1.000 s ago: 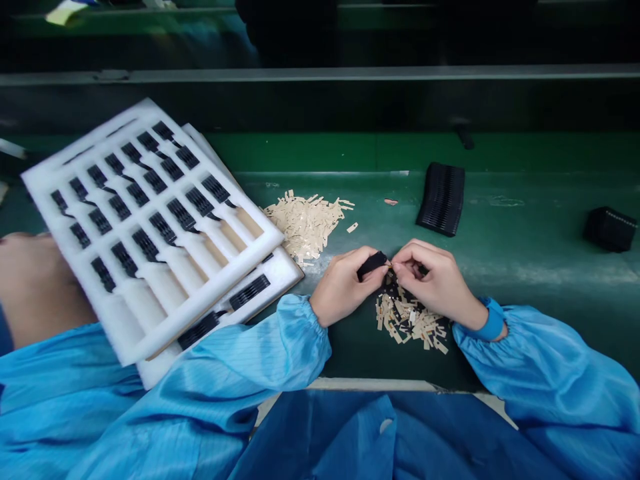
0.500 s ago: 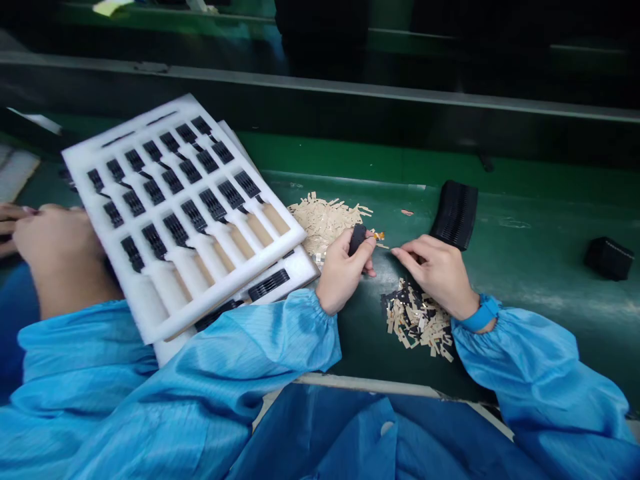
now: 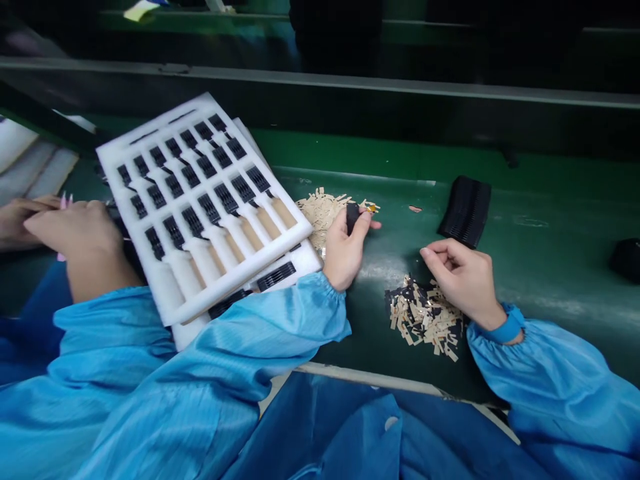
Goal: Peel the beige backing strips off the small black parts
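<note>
My left hand pinches a small black part with a gold tip, held just right of the white foam tray and over the edge of a tan strip pile. My right hand rests loosely curled on the green mat above a mixed pile of tan and black scraps; its thumb and forefinger are pinched together, and I cannot make out anything in them. The tray's slots carry several black comb-like parts.
A stack of black parts lies at the right, another black block at the far right edge. A co-worker's hands work at the left, beside the tray. A second foam tray lies under the first. A metal rail runs along the back.
My hands have separated: the left carried the black part up and left toward the tray, the right drew back to the right above the scrap pile. The view shifted left.
</note>
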`<state>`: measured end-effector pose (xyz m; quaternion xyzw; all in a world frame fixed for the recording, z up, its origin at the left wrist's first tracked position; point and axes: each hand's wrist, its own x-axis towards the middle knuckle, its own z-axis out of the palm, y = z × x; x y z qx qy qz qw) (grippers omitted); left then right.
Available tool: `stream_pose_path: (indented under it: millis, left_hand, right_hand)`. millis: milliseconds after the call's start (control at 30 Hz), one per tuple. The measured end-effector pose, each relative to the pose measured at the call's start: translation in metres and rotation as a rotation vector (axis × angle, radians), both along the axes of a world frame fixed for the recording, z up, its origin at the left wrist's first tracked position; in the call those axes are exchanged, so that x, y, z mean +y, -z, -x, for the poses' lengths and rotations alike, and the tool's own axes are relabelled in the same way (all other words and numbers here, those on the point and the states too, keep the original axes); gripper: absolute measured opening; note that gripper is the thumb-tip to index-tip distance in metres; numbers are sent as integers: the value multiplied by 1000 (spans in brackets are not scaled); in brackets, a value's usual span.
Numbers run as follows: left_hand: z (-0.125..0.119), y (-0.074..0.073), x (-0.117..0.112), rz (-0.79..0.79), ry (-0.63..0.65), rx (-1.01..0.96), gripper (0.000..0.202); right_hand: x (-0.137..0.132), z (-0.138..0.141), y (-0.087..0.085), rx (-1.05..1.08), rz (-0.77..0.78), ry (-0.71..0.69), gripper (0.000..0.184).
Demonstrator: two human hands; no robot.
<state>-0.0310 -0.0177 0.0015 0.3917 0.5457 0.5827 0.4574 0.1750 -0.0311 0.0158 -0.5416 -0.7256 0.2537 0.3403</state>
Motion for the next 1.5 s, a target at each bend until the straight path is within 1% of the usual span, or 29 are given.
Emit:
stream_pose_path:
  millis: [33,67,167,233,267,333,400,500,567,600,667,733,767,800,867,967,1067,1267,1500]
  left_hand:
    - [2,-1,-3,-44,3,87,20]
    - [4,-3,-7,-85,38,179,21]
    - [9,-5,-19,-273,217,539,18]
    - [13,-2,-23,-426,316,759,14]
    - [14,0,-23,-488,354,840,13]
    - [17,5,-24,-565,410,935,13]
    - [18,9,-23,-595,461,950,13]
    - [16,8,-24,-545,500,886,12]
    - [13,4,-26,-419,484,802,18]
    - [11,1,-26,-314,481,721,25]
    - [8,-4,-27,-32,548,441,37]
    - [7,-8,-26,235,661,68,40]
    - [7,-8,-26,319,707,-102,37]
    - [7,-8,-26,366,737,-239,35]
    - [6,-5,-25,375,741,-403,32]
    - [4,1,-27,351,719,-484,33]
    - [0,3,-29,331,716,-504,30]
    - [-3,1,-31,312,691,-522,38]
    - [-3,2,-31,311,683,-498,34]
  right_hand:
    - [0,0,-1,41,46,0,27]
    - [1,-1,-2,90,106,-5,30]
    - [5,-2,-8,249,349,-86,41]
    - [7,-2,-11,338,501,-163,43]
    - [8,-2,-12,373,553,-190,42]
    - [8,-1,-13,414,613,-208,40]
    - [7,2,-14,438,645,-202,36]
    - [6,4,-13,474,675,-177,33]
    - [6,5,-11,495,651,-135,31]
    - [6,5,-9,494,619,-105,29]
    - [6,5,-6,475,529,-48,26]
    - [6,5,-2,435,438,-17,23]
    - [5,5,0,411,401,-9,22]
    - [5,6,1,390,370,-2,20]
    - [3,7,3,360,329,6,17]
    - [0,8,4,334,311,-36,13]
    - [-3,8,4,295,264,-74,13]
    - [-5,7,3,230,127,-59,10]
    - [-5,9,4,176,91,-64,8]
